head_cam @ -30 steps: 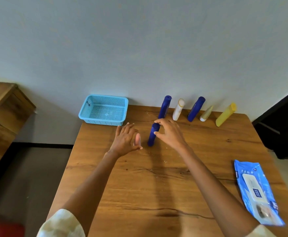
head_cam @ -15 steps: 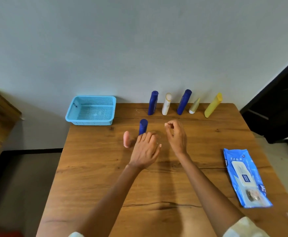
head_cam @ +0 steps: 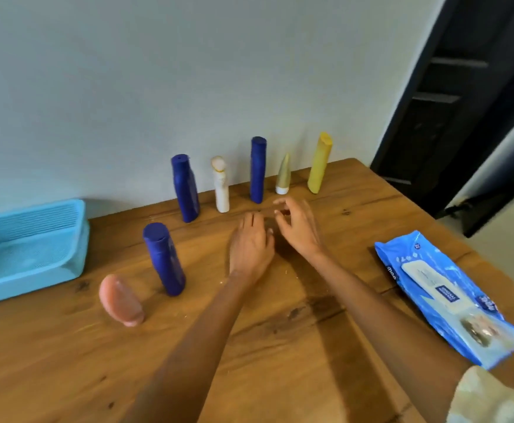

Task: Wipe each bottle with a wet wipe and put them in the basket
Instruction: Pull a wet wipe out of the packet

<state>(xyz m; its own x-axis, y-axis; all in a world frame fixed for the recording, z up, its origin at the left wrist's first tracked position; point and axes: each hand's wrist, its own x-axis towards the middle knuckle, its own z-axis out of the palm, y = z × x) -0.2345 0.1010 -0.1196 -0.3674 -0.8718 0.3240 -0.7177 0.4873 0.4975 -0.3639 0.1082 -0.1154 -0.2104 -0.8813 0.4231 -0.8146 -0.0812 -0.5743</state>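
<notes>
Several bottles stand on the wooden table point(head_cam: 249, 346). A dark blue bottle point(head_cam: 164, 259) and a small pink bottle point(head_cam: 121, 300) stand at the front left. Along the wall stand another dark blue bottle point(head_cam: 185, 188), a white one point(head_cam: 221, 184), a tall blue one point(head_cam: 258, 169), a small olive tube point(head_cam: 283, 174) and a yellow bottle point(head_cam: 319, 162). My left hand point(head_cam: 249, 247) lies flat, palm down, holding nothing. My right hand point(head_cam: 299, 227) hovers beside it, fingers loosely curled and empty. The blue wet wipe pack point(head_cam: 446, 296) lies at the right. The light blue basket point(head_cam: 27, 251) sits at the left.
A pale wall runs right behind the row of bottles. A dark doorway or shelf unit point(head_cam: 463, 102) stands beyond the table's right corner. Small crumbs dot the wood near my hands.
My right hand let go of the front dark blue bottle, which now stands alone. Both hands shifted right toward the middle of the table. The view moved closer and turned right.
</notes>
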